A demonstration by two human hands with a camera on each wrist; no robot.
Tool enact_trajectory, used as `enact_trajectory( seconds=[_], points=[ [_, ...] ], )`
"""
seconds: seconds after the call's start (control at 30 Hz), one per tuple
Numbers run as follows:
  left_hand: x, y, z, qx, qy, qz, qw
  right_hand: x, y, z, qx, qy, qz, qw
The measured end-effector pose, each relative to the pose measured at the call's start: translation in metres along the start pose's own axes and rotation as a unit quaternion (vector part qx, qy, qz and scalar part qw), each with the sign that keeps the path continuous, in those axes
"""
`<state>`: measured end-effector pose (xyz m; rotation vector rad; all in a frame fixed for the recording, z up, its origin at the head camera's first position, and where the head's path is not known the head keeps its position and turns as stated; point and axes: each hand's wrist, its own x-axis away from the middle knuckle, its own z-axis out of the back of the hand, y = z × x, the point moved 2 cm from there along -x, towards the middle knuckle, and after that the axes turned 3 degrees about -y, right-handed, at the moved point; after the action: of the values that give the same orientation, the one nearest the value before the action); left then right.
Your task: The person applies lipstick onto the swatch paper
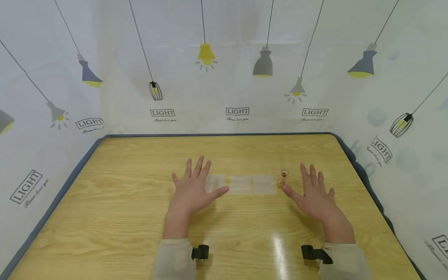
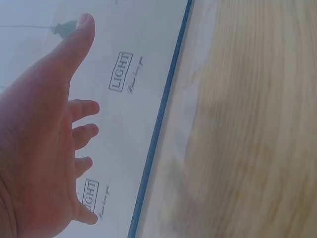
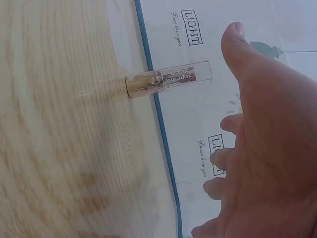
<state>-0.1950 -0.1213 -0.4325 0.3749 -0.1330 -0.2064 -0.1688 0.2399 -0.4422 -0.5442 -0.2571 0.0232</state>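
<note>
My left hand (image 1: 190,192) hovers over the table with its fingers spread and holds nothing. Its thumb overlaps the leftmost of three pale, translucent squares (image 1: 240,185) laid in a row on the wood. To the right, my right hand (image 1: 316,199) is likewise spread and bare. Between its thumb and the row of squares stands a lipstick tube (image 1: 284,175), upright on the table. The right wrist view shows this lipstick tube (image 3: 168,79) with a clear cap, a dark reddish inside with white lettering and a gold-toned base; the right thumb is apart from it there.
The wooden table (image 1: 115,202) has a dark blue edge (image 1: 217,135) along its back and sides. White wall sheeting (image 1: 196,93) printed with lamps and the word LIGHT rises behind it. Black camera straps (image 1: 200,252) sit at both sleeves.
</note>
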Motion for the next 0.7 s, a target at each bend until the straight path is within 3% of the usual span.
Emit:
enact_trajectory(
  seconds=[0.2, 0.43, 0.7],
  points=[
    [-0.012, 0.025, 0.002, 0.006, -0.001, -0.037, 0.9993, -0.006, 0.000, 0.000, -0.015, -0.003, 0.016, 0.9998],
    [-0.036, 0.071, 0.001, -0.009, -0.006, -0.092, 0.9957, -0.019, 0.002, 0.001, -0.020, -0.013, 0.058, 0.9981],
    [-0.057, 0.131, -0.015, -0.058, 0.018, -0.180, 0.9819, -0.035, 0.007, -0.004, -0.048, -0.025, 0.059, 0.9968]
  ],
)
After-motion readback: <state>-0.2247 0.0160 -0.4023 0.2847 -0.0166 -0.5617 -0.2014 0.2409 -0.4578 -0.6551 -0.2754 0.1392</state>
